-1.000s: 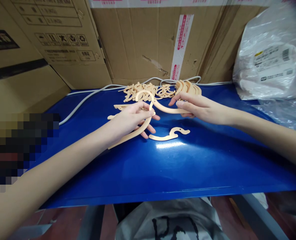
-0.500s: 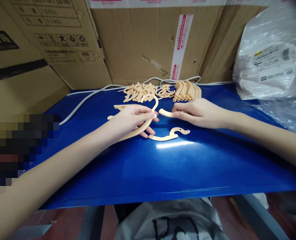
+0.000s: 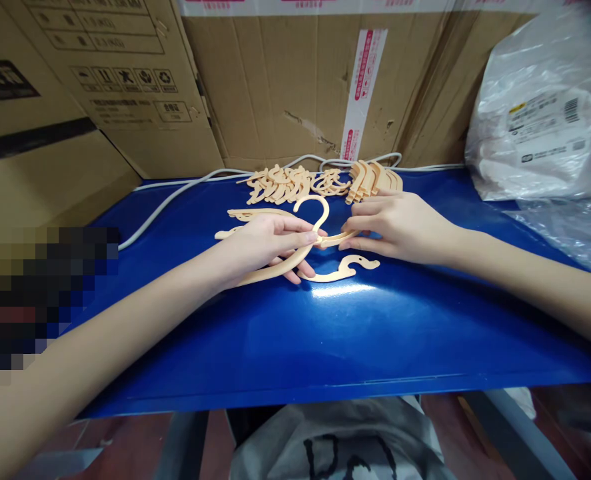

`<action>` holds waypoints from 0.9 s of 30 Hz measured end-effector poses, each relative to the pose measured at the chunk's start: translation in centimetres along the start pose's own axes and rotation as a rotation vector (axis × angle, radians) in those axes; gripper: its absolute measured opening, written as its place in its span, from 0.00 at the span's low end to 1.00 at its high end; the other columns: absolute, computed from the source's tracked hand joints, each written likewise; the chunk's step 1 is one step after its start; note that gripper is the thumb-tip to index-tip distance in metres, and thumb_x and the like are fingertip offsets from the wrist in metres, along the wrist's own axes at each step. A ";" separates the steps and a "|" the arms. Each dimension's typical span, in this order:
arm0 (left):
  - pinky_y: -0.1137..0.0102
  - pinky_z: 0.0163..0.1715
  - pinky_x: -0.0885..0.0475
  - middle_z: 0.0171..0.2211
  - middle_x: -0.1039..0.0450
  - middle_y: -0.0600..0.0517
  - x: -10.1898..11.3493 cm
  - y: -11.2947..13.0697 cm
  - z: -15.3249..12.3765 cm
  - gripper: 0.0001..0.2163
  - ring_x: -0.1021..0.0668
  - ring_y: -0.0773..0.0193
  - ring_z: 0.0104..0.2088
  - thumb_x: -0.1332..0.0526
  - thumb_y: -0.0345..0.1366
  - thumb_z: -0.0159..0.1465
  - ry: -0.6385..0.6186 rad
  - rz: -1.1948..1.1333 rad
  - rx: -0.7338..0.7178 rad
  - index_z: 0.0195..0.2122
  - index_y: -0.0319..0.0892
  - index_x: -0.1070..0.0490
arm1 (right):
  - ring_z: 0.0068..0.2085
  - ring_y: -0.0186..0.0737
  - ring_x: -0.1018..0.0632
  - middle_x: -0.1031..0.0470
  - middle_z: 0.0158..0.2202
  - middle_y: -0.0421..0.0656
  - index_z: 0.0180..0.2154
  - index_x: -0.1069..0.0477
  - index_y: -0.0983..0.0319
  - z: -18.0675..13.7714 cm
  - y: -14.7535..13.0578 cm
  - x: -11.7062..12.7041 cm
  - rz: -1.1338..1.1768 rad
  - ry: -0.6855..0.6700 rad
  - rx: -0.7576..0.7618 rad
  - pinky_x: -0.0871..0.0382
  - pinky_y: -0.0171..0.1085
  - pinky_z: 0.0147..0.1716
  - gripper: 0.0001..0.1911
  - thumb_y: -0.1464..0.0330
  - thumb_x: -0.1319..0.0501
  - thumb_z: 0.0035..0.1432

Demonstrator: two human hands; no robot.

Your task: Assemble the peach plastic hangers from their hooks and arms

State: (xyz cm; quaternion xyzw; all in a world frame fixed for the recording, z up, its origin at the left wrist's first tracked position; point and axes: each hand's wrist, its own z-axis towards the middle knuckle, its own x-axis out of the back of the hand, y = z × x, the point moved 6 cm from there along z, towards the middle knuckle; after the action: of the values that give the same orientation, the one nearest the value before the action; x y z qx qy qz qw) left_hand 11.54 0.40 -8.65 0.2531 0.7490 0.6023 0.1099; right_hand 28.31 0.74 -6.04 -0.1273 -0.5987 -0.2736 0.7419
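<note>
My left hand is closed on a cream plastic hanger part, a curved arm with a hook rising above my thumb. My right hand pinches a second curved hanger arm. The tip of that arm meets the base of the hook at my left fingertips; whether the two are joined I cannot tell. Just below lies a loose wavy hanger piece on the blue table, its left end by my left fingers. More cream pieces lie behind my left hand, partly covered by it.
Along the back of the blue table are a heap of wavy pieces, a small pile of hooks and stacked curved arms. A white cable runs behind them. Cardboard boxes wall the back; a plastic-wrapped package stands right.
My right hand has brought its arm piece left and turned it, so its end now touches the hook's base. My left hand has shifted slightly right with the hook.
</note>
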 end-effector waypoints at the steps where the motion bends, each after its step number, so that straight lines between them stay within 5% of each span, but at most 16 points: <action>1: 0.75 0.21 0.23 0.26 0.22 0.52 0.0 0.0 0.0 0.05 0.18 0.64 0.25 0.37 0.35 0.66 0.002 0.004 0.004 0.39 0.40 0.24 | 0.34 0.42 0.25 0.23 0.34 0.46 0.41 0.22 0.62 0.0 -0.1 0.0 -0.017 0.003 0.002 0.43 0.37 0.33 0.20 0.56 0.48 0.70; 8: 0.75 0.23 0.22 0.26 0.22 0.51 -0.1 -0.3 0.1 0.06 0.18 0.63 0.29 0.37 0.37 0.66 -0.020 0.018 0.004 0.41 0.41 0.25 | 0.32 0.41 0.27 0.23 0.34 0.46 0.41 0.24 0.62 0.2 -1.1 -0.1 -0.128 0.043 0.064 0.41 0.38 0.34 0.20 0.60 0.51 0.72; 27: 0.75 0.22 0.22 0.33 0.22 0.50 0.4 0.4 0.4 0.03 0.20 0.65 0.31 0.36 0.32 0.63 0.073 0.040 -0.052 0.35 0.38 0.24 | 0.28 0.34 0.25 0.20 0.35 0.43 0.41 0.23 0.62 0.1 -1.4 -0.7 0.140 -0.010 -0.025 0.48 0.34 0.26 0.21 0.58 0.51 0.72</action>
State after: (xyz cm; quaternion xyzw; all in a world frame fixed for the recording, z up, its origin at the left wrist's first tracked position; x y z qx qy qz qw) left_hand 11.46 1.02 -8.31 0.2427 0.7314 0.6326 0.0769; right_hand 27.34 -0.22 -6.86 -0.1796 -0.5884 -0.2279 0.7547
